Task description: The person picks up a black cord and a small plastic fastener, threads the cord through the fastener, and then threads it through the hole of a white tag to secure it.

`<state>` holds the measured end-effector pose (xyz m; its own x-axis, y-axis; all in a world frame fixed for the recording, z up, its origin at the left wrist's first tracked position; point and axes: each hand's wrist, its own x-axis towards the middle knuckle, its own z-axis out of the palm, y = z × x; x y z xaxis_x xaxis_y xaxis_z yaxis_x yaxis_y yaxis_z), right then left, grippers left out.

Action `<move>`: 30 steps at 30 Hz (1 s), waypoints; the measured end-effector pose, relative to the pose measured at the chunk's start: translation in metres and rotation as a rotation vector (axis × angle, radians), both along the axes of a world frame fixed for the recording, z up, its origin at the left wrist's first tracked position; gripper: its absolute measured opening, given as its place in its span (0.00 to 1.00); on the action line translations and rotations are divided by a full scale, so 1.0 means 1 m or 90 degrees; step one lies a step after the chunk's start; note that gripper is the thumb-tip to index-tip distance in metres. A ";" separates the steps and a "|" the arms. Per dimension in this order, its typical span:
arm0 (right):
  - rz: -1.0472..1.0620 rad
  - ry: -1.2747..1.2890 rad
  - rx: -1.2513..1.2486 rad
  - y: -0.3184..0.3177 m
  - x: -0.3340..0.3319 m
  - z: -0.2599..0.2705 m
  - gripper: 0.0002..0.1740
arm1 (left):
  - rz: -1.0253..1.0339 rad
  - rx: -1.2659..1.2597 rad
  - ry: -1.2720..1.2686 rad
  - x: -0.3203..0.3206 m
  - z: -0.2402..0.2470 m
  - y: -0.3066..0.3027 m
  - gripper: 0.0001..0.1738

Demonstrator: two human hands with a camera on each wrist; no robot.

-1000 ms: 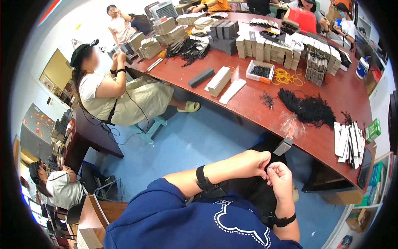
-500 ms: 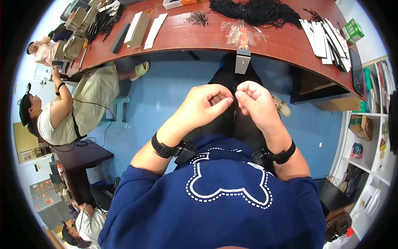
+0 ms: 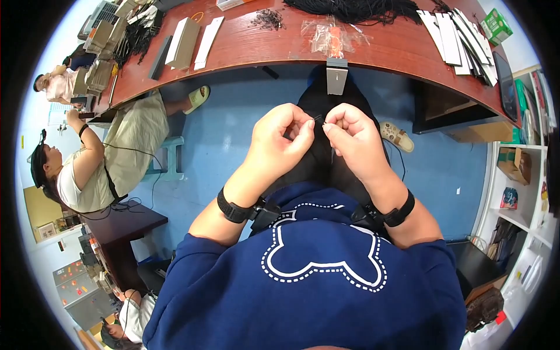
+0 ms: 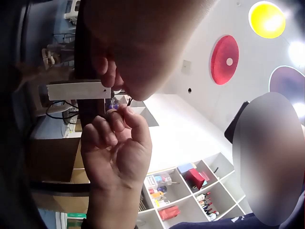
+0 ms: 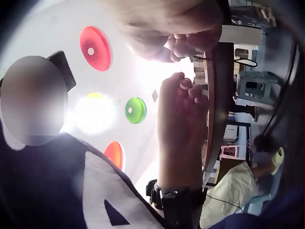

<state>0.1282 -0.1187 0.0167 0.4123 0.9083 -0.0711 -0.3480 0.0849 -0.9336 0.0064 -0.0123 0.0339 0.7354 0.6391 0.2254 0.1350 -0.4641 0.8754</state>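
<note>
Between the two hands, in front of the lap, a thin black cord spans the small gap at the fingertips. My left hand pinches it between thumb and forefinger. From the other side my right hand pinches with thumb and forefinger, its other fingers curled in. In the left wrist view a short dark end of the cord sticks up at the right fingertips. Just beyond the hands, a pale grey stack of strips with a small hole juts out from the table edge.
The red-brown table bears a black cord bundle, small black bits, clear plastic wrap, white strips and a long pale block. A seated person is at left; shelves stand at right.
The head view has swung down onto the hands. They have come apart from an almost touching pose a second ago, leaving a small gap with the cord, and have since shifted slightly toward the table.
</note>
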 end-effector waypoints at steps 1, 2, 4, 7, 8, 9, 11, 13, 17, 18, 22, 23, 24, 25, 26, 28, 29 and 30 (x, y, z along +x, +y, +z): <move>-0.004 0.020 -0.007 0.001 -0.001 0.000 0.02 | -0.004 0.041 -0.002 0.001 0.000 0.000 0.06; -0.007 0.040 -0.015 0.001 -0.001 0.000 0.02 | -0.009 0.081 -0.005 0.001 0.001 -0.001 0.06; -0.002 0.062 -0.015 0.001 0.000 0.000 0.02 | -0.009 0.093 0.012 0.002 0.005 -0.002 0.05; 0.004 0.091 -0.022 0.001 0.001 0.000 0.02 | -0.010 0.141 0.018 0.004 0.006 -0.001 0.05; 0.004 0.097 -0.028 0.001 0.000 0.000 0.02 | -0.011 0.180 0.009 0.004 0.006 0.000 0.06; 0.005 0.097 -0.028 0.001 0.000 0.001 0.02 | -0.011 0.180 0.009 0.004 0.007 -0.001 0.06; -0.003 0.097 -0.031 0.001 0.000 0.001 0.02 | -0.012 0.170 0.023 0.005 0.009 -0.002 0.04; -0.004 0.095 -0.022 0.002 0.000 0.001 0.03 | -0.014 0.187 0.021 0.005 0.008 -0.003 0.04; -0.006 0.081 -0.009 0.003 -0.001 0.001 0.04 | -0.028 0.257 0.009 0.005 0.006 -0.001 0.07; -0.005 0.080 -0.009 0.003 -0.001 0.001 0.04 | -0.027 0.257 0.008 0.005 0.006 -0.001 0.07; 0.008 0.089 -0.023 0.003 -0.002 0.003 0.03 | -0.049 0.271 0.012 0.004 0.007 0.000 0.07; 0.009 0.090 -0.028 0.003 -0.001 0.005 0.03 | -0.064 0.279 0.012 0.004 0.007 0.002 0.07; -0.002 0.074 -0.027 0.003 -0.003 0.004 0.01 | -0.085 0.289 0.004 0.004 0.009 0.003 0.07; 0.004 0.044 -0.056 0.002 -0.002 0.006 0.01 | -0.108 0.309 -0.012 0.005 0.013 0.005 0.06; -0.003 0.049 -0.037 0.002 -0.002 0.005 0.01 | -0.130 0.313 -0.034 0.005 0.013 0.008 0.06; -0.001 0.037 -0.042 0.000 0.005 0.001 0.02 | -0.130 0.195 0.035 0.007 0.015 0.006 0.04; 0.020 0.060 -0.036 -0.003 0.008 0.001 0.02 | -0.082 0.087 0.046 0.008 0.016 -0.001 0.05; 0.005 0.027 -0.011 -0.003 0.007 0.001 0.01 | -0.072 -0.020 0.040 0.007 0.010 -0.001 0.08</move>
<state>0.1352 -0.1220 0.0175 0.4020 0.9096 -0.1048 -0.3883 0.0657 -0.9192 0.0134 -0.0130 0.0439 0.8148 0.5579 0.1575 0.1391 -0.4519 0.8812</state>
